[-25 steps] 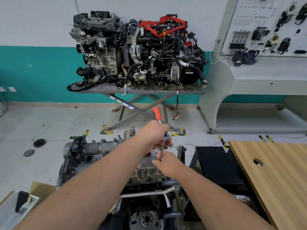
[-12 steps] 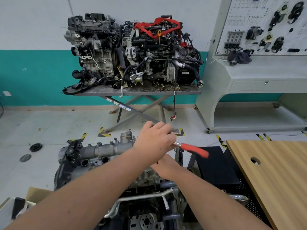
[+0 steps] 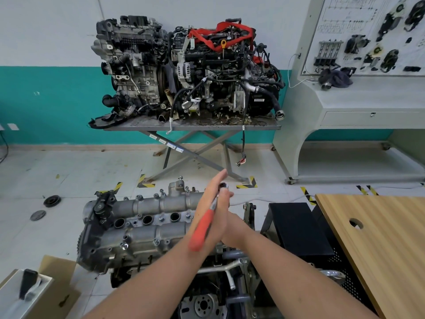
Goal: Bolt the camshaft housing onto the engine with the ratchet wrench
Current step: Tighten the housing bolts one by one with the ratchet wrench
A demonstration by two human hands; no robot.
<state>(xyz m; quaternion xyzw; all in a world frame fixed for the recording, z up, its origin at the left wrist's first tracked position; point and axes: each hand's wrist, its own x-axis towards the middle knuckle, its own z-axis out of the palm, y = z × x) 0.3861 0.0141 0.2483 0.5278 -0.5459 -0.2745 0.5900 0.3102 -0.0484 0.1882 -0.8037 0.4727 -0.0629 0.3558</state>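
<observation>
- A cardboard box [image 3: 59, 288] sat on the floor at the far left, well apart from the work.
- The engine [image 3: 128, 247] stood low in front of the person, with the camshaft housing [image 3: 147, 217] seated on top; bolt heads showed along its near edge, so it appeared at least partly fastened.
- The left hand [image 3: 212, 199] was stretched over the right end of the housing, fingers straight, palm against the ratchet wrench [image 3: 207, 224]. The wrench's red handle pointed back toward the person and its head sat at the fingertips. In my judgement the flat palm was swinging the handle rather than gripping it.
- The right hand [image 3: 230, 226] lay just beside and partly behind the left, low at the wrench's shaft. Its fingers were hidden, so I could not tell whether it held anything; it probably steadied the socket on a bolt.
- A black cabinet [image 3: 296, 229] and a wooden tabletop [image 3: 379, 238] stood to the right, within reach for spare tools.
</observation>
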